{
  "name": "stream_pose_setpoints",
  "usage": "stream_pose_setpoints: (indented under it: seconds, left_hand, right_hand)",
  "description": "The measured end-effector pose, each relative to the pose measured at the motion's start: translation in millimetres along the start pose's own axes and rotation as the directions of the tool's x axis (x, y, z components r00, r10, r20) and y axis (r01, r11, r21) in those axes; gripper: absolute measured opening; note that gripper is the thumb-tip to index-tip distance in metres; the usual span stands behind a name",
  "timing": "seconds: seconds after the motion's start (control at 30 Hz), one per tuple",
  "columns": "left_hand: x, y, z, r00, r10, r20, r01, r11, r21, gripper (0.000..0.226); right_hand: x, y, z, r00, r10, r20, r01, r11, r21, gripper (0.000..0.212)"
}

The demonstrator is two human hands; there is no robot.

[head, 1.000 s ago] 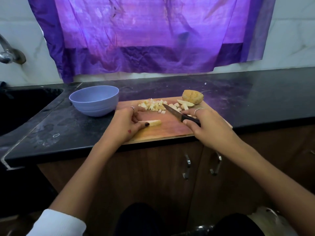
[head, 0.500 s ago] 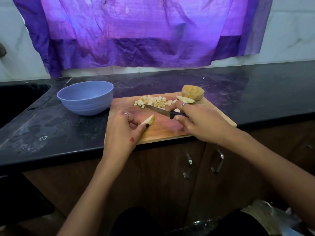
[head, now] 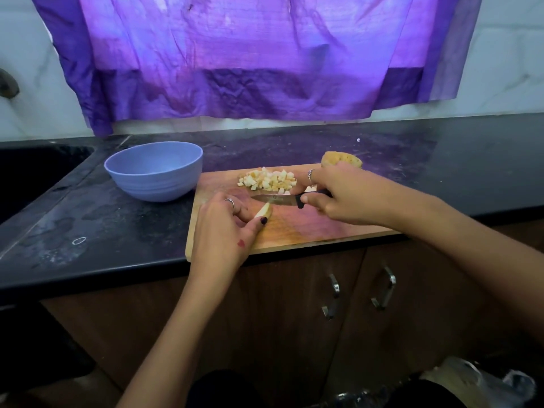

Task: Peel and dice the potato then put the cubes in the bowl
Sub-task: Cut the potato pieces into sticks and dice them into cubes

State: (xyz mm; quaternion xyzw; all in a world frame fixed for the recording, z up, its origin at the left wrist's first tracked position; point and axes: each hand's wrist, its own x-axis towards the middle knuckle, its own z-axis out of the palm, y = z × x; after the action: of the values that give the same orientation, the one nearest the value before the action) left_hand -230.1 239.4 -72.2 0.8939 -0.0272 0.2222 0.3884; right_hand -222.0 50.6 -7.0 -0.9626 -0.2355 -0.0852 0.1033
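Head view: bowl empty; left hand pinches potato slice, right hand grips knife.

A pale lavender-blue round plastic bowl sits on a black speckled stone countertop, beside an orange-tan wooden cutting board carrying pale yellow diced potato cubes. A wrinkled purple and violet cloth hangs on the white marbled wall tiles. The short steel knife has a black handle.

My one camera rides on the head, looking forward and down, close over the desk edge and wall.
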Motion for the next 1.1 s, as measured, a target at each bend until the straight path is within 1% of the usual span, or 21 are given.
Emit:
stream_pose_setpoints:
  seconds: [0.13, 0.27, 0.33, 0.37, 0.43, 0.47, 0.53, 0.57, 0.63, 0.73, 0.93, 1.1]
  left_hand:
    - [0, 3, 0, 0.999, -0.052, 0.011, 0.052, 0.999, -0.015, 0.024]
    - [2, 4, -1, 0.997, -0.078, 0.022, 0.078, 0.997, -0.022, 0.023]
    - [1, 6, -2, 0.996, -0.080, 0.035, 0.081, 0.997, -0.020, 0.023]
    - [1, 6, -3, 0.996, -0.078, 0.042, 0.079, 0.997, -0.016, 0.023]
    - [1, 6, -4, 0.996, -0.073, 0.055, 0.073, 0.997, -0.009, 0.022]
    - [1, 5, -4, 0.996, -0.070, 0.056, 0.070, 0.997, -0.009, 0.023]
    - [1, 4, -4, 0.996, -0.066, 0.055, 0.067, 0.998, -0.006, 0.022]
    - [2, 4, -4, 0.996, -0.066, 0.054, 0.066, 0.998, -0.006, 0.023]
    - [2, 3, -4, 0.996, -0.062, 0.058, 0.063, 0.998, -0.004, 0.023]
    - [3, 3, -3, 0.997, -0.050, 0.059, 0.049, 0.999, 0.009, 0.023]
    - [2, 3, -2, 0.998, -0.030, 0.050, 0.030, 1.000, 0.002, 0.022]
    - [2, 4, -2, 0.998, -0.032, 0.054, 0.032, 0.999, 0.014, 0.023]
  right_hand:
    - [2, 0, 1, 0.998, -0.037, 0.043, 0.038, 0.999, -0.035, 0.022]
    - [-6, 3, 8, 0.998, -0.056, 0.027, 0.058, 0.994, -0.091, 0.022]
    - [-14, 4, 8, 0.999, -0.043, 0.023, 0.045, 0.993, -0.112, 0.023]
    - [-18, 5, 8, 1.000, -0.030, 0.008, 0.031, 0.988, -0.153, 0.023]
    - [-24, 9, 12, 0.996, -0.004, -0.089, -0.019, 0.967, -0.254, 0.025]
    - [-27, 11, 16, 0.988, 0.000, -0.154, -0.039, 0.968, -0.247, 0.026]
    - [-30, 12, 27, 0.971, 0.003, -0.237, -0.020, 0.997, -0.070, 0.027]
    - [-30, 12, 31, 0.968, 0.002, -0.252, 0.002, 1.000, 0.015, 0.026]
    - [-27, 12, 37, 0.971, 0.001, -0.239, 0.017, 0.997, 0.073, 0.024]
    - [-24, 9, 39, 0.973, -0.005, -0.230, 0.022, 0.997, 0.070, 0.022]
    - [-18, 1, 34, 0.974, -0.043, -0.221, 0.044, 0.999, 0.001, 0.021]
    - [-5, -6, 28, 0.987, -0.044, -0.156, 0.040, 0.999, -0.028, 0.020]
